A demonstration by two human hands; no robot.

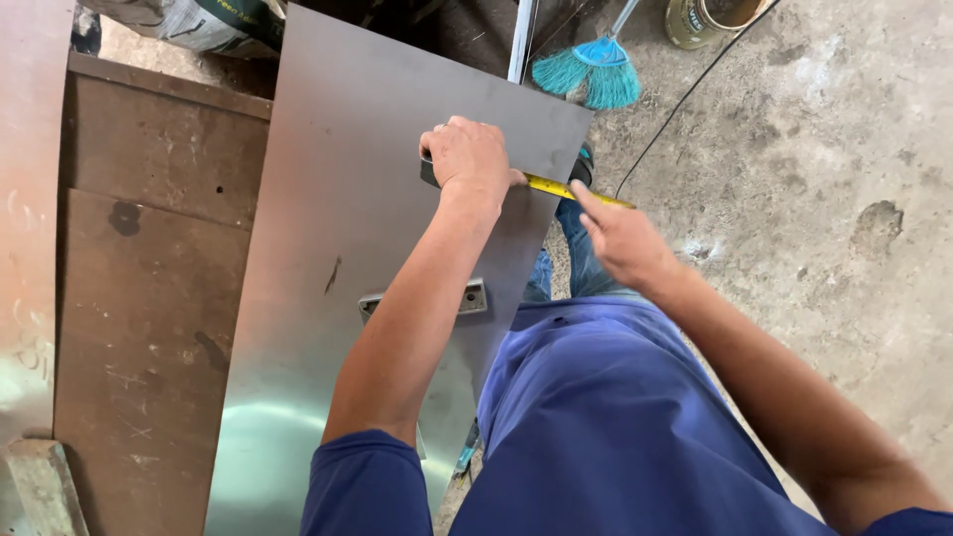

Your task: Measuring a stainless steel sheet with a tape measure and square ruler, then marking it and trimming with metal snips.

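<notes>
Left hand [467, 156] curled tight around dark tape measure case [429, 171], fingers wrapped and pressed together, knuckles up, sitting on metal sheet [328, 228] near its right edge. Yellow tape blade [571, 189] pulled out rightward past that edge. Right hand [617, 236] off the sheet, forefinger and thumb pinching the blade's far end; other fingers folded under, exact state hard to tell. Sheet lying long-ways over brown workbench [149, 298], right edge overhanging legs in jeans and blue shirt. Small grey bracket [472, 296] on sheet near forearm. Bare concrete floor [824, 199] open to the right. Teal broom [588, 69], black cable [685, 99], tin can [707, 20] beyond far edge.
</notes>
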